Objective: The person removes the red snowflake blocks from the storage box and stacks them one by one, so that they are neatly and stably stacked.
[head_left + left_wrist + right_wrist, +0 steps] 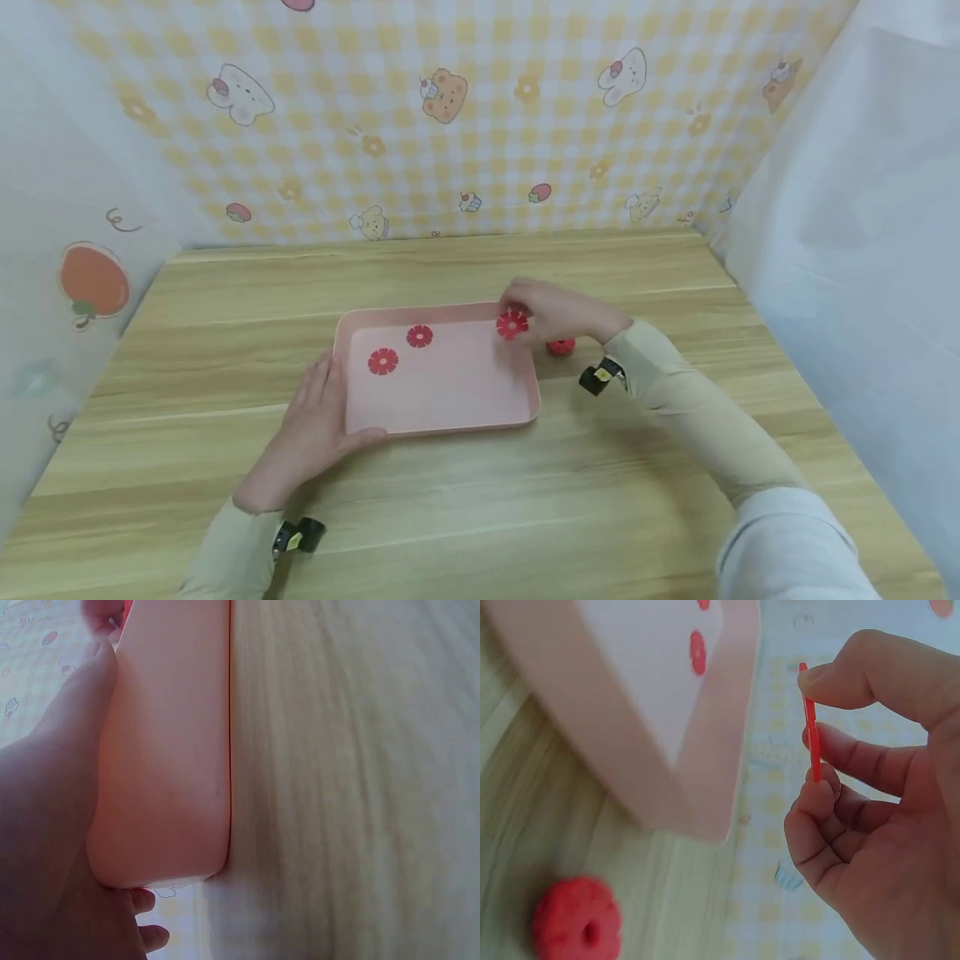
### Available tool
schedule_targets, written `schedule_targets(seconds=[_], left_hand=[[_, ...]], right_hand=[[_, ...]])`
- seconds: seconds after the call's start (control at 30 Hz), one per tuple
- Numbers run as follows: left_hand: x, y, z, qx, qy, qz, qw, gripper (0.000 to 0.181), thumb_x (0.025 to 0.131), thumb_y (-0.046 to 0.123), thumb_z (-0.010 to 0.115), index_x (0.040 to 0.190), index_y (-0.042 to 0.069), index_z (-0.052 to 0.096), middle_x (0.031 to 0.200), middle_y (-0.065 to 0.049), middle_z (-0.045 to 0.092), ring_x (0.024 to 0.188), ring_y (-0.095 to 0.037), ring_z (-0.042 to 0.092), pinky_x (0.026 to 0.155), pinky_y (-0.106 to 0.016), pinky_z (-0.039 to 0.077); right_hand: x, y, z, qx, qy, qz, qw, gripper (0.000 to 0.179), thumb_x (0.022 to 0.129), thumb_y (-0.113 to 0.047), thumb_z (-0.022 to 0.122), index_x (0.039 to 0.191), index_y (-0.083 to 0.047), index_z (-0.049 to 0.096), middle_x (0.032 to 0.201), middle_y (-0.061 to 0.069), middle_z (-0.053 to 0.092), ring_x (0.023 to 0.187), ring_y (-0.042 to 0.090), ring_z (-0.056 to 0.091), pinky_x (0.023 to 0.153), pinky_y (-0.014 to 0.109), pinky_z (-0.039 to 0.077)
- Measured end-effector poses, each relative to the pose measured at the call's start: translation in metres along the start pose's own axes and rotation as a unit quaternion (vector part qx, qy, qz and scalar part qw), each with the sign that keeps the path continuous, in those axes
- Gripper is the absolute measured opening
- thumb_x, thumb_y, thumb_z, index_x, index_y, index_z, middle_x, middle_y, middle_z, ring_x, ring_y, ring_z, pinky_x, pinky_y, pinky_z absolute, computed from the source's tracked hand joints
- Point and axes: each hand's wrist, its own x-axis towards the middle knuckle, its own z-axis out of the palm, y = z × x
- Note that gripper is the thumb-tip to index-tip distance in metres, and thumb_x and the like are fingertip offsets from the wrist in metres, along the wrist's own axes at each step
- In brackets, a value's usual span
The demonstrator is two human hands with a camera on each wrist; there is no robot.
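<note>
A shallow pink tray [442,430] lies on the wooden table. My left hand [315,417] rests against its near left corner, the fingers along the left side and the thumb on the front rim. In the left wrist view, that hand [52,802] lies along the tray's outer wall [165,765]. Over the tray's far right part, my right hand [546,310] pinches a thin red notched disc [512,325]. The right wrist view shows this disc [812,727] edge-on between thumb and fingertips. Two similar red discs, one nearer [383,362] and one farther [420,336], lie flat inside the tray.
Just right of the tray, a stack of red discs [561,346] sits on the table [480,508]. Behind the table hangs a yellow checked cloth [487,125]. White cloths stand along the left [45,183] and right [870,208].
</note>
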Motion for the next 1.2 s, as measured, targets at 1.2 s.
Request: schedule_targets(seconds=[1.2], left_hand=[[0.001,-0.001,0.002,0.011,0.008,0.009,0.9999,0.124,0.070,0.057,0.077,0.147,-0.013,0.010,0.153,-0.033,0.013,0.141,-0.050,0.011,0.112,-0.065,0.016]], right_hand=[[-0.045,0.070,0.029,-0.003,0.027,0.042,0.9988,0.038,0.076,-0.011,0.075,0.110,0.001,0.061,0.101,0.009,0.057,0.088,0.020,0.051,0.077,0.032,0.047]])
